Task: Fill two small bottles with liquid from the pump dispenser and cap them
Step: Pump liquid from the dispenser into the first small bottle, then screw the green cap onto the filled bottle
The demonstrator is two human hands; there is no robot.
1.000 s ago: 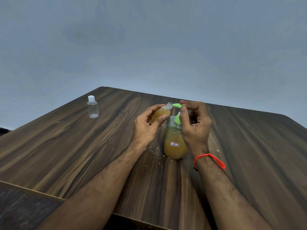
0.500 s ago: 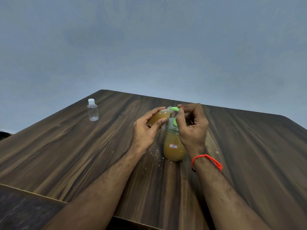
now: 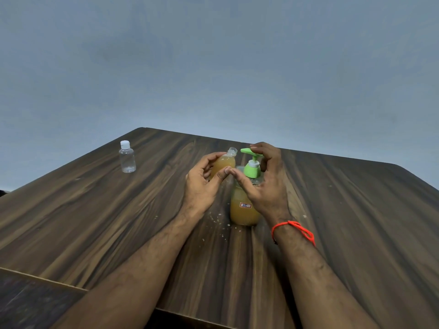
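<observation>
Small clear plastic bottle filled with amber liquid point(image 3: 221, 165), uncapped, held tilted above the dark wood-grain table point(image 3: 95, 210) with its open neck just beside, but apart from, the green spout of the amber-filled pump dispenser point(image 3: 247, 200); left hand point(image 3: 204, 184) wrapped around the bottle's body, thumb and fingers closed on it; right hand point(image 3: 266, 184) arched over the green pump head, fingertips resting on the top of the spout, thumb stretched down toward the left thumb, fingers loosely spread and closed on nothing. Second small clear bottle with white cap point(image 3: 127, 157), apparently empty, upright and well apart at the far left. Judged step: filling of the first bottle is essentially complete; its cap is not visible. The next move calls for righting the bottle without spilling, then capping it; pale crumbs point(image 3: 217, 218) near the dispenser's base.
</observation>
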